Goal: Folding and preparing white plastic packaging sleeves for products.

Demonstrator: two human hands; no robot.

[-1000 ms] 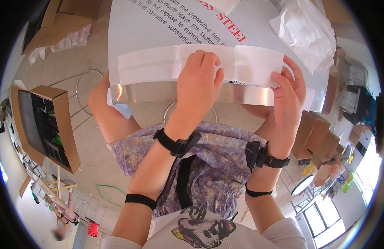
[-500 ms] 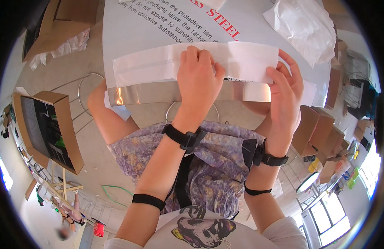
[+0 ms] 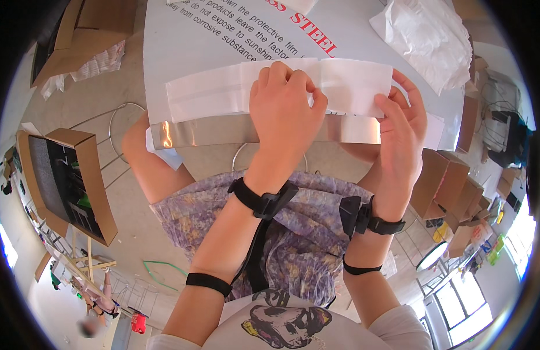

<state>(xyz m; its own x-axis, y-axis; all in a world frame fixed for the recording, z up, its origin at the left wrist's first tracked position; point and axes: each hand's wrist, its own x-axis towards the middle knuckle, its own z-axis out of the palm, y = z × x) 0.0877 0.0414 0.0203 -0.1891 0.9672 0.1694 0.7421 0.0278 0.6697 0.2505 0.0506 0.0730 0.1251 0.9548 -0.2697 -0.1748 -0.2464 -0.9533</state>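
Observation:
A long white paper strip [image 3: 211,88] lies across the near edge of a large sheet covered in pale grey printed film [image 3: 206,44]. In front of the strip, a bare band of shiny metal [image 3: 223,130] shows along that edge. My left hand [image 3: 287,105] rests over the middle of the strip, its fingers curled and closed on the paper; the fingertips are partly hidden. At the strip's right end, my right hand [image 3: 403,125] pinches the paper between thumb and fingers.
Crumpled white wrapping [image 3: 424,44] lies on the sheet's far right. An open cardboard box with black lining [image 3: 69,184] stands at left, another brown box [image 3: 89,35] at far left. More cartons [image 3: 442,184] stand at right. A thin metal-wire frame [image 3: 111,125] is beside my left leg.
My left hand has shifted slightly right and turned a little. The paper strip's left end has drawn to the right, and a crease shows beside my hand. My right hand stays put.

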